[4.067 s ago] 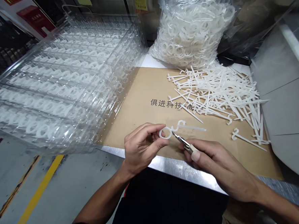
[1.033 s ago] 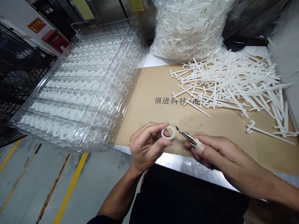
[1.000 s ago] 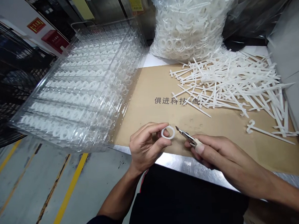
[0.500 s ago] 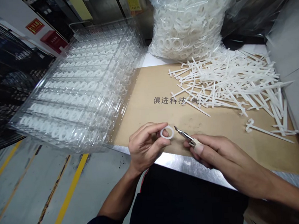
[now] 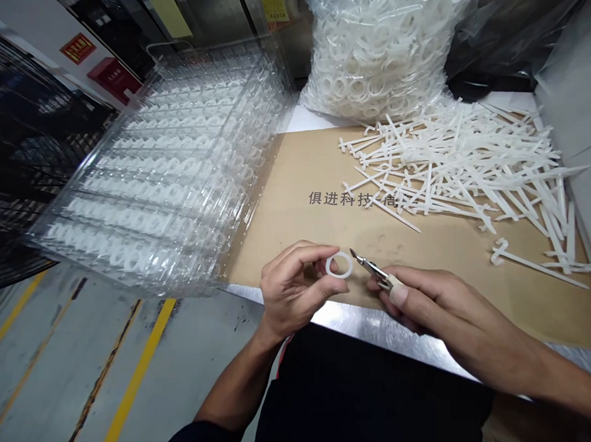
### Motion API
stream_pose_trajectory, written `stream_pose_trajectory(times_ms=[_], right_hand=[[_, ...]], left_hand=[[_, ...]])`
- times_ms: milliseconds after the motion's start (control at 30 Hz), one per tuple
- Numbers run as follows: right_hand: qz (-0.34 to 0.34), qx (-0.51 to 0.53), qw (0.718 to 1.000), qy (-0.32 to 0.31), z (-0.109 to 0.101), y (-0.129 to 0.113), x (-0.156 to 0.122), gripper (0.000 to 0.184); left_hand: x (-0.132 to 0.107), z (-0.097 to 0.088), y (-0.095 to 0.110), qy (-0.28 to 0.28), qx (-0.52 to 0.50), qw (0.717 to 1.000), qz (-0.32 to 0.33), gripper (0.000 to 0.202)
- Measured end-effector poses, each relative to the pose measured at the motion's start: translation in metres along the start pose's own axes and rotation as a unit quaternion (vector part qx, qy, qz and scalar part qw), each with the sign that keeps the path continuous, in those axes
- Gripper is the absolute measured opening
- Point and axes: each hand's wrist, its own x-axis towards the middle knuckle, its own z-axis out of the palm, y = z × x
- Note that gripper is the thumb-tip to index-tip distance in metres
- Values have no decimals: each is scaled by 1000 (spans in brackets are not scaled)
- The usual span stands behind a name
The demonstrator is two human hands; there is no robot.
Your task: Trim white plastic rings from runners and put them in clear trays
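My left hand [image 5: 299, 287] pinches a white plastic ring [image 5: 339, 266] between thumb and fingertips, holding it up above the cardboard sheet [image 5: 295, 214]. The ring's opening faces me at a slant. My right hand [image 5: 420, 300] is closed round a slim metal tool [image 5: 371, 267] with a dark, pointed, blade-like tip. That tip is close beside the ring's right edge; whether they touch I cannot tell. Most of the tool's handle is hidden in my fingers. The right thumb seems to wear a pale wrap at its end.
To the left stands a stack of clear plastic trays [image 5: 157, 176] filled with white rings. Behind the cardboard is a clear bag [image 5: 380, 49] of rings. Loose white plastic sprues [image 5: 452, 158] lie heaped at right. A metal table edge [image 5: 351, 316] runs in front of me.
The whole view has shifted a little, so things appear slightly to the right. The ring looks slightly turned in my left fingers. Both hands keep their grip.
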Motion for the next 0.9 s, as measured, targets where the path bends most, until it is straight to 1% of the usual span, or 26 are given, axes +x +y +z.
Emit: stream_pose_trajectory(times_ms=[200,367,900], right_hand=[[4,15,1000,2,0,1,-1,40],[7,14,1000,2,0,2,-1,38],[3,25,1000,0,0,0,-1,38]], left_hand=[[2,1,2,11,14,1000,9,36],[1,0,1,8,15,1000,12,39],[1,0,1,6,40,999,34,34]])
